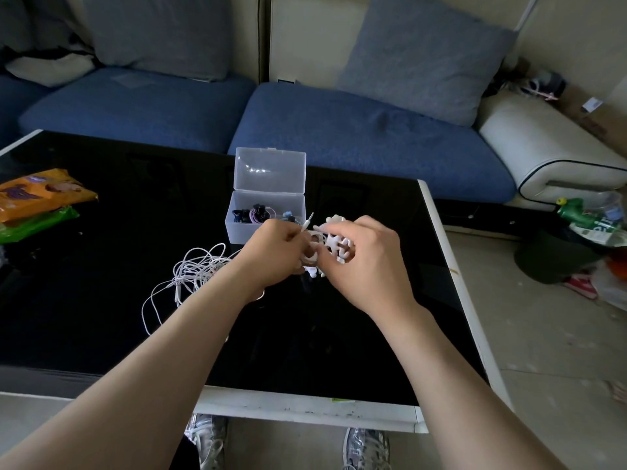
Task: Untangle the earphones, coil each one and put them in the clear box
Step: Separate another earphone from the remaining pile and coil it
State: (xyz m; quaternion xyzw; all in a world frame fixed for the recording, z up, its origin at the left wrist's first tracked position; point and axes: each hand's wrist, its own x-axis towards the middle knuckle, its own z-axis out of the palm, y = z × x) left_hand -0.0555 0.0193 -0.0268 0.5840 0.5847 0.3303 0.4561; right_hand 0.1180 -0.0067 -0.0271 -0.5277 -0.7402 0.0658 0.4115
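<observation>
Where the fingers of the two hands meet, above the middle of the desk, they are curled and closed on one white earphone (334,247). The fingers (291,237) of the left hand (274,257) pinch its cord from the left, and those of the right hand (364,262) grip the bunched loops from the right. Loops and earbud pieces of the white earphone bulge out between the two hands. Its metal plug (309,221) sticks up at a slant just above the left hand's knuckles.

Just behind the hands stands the clear box (237,228), its lid (270,171) open and upright at the back. Inside lie coiled earphones (255,213) in dark and purple tones, with something pale blue at the right of the box, partly hidden by the hands.

To the left of the left wrist a tangle of white cord (195,269) lies loose on the glossy black desk (118,232), one long loop trailing toward the near edge. Whether this tangle joins the earphone in the hands cannot be told.

Near the desk's far left edge lie an orange packet (37,193) and, touching it on the near side, a green packet (37,223). Beyond the desk runs a blue sofa (356,137) with grey-blue cushions (424,59). Below the near edge, two shoes (366,447) show on the floor.
</observation>
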